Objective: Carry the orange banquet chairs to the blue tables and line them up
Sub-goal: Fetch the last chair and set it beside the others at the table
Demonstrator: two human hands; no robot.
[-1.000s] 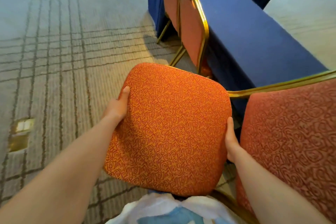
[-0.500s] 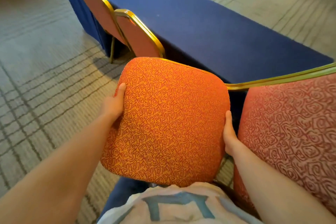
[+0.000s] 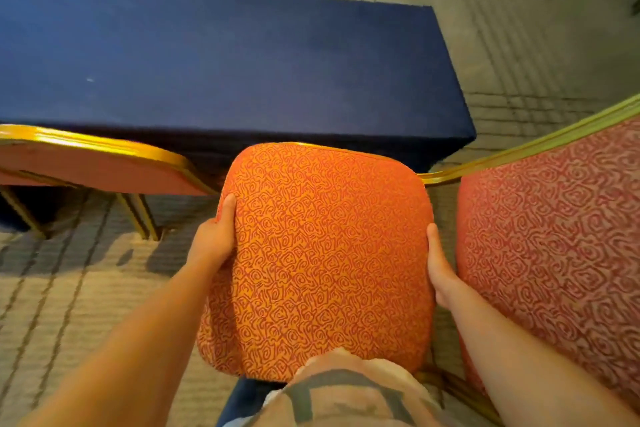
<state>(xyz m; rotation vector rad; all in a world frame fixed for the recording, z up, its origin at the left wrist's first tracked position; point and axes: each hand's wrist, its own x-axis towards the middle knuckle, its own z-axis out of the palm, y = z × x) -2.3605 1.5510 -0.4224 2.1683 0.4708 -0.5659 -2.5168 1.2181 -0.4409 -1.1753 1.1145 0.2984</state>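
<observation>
Orange chair (image 3: 325, 253) hangs at the blue table's (image 3: 242, 62) near edge, by its right corner; left hand (image 3: 214, 239) and right hand (image 3: 438, 260) each clamp a seat side. Best set it down level, back flush with the neighbouring chair (image 3: 86, 163).

Banquet hall: long blue-draped table (image 3: 242, 55), gold-framed orange chairs (image 3: 104, 168), line-patterned grey carpet (image 3: 519, 28).
</observation>
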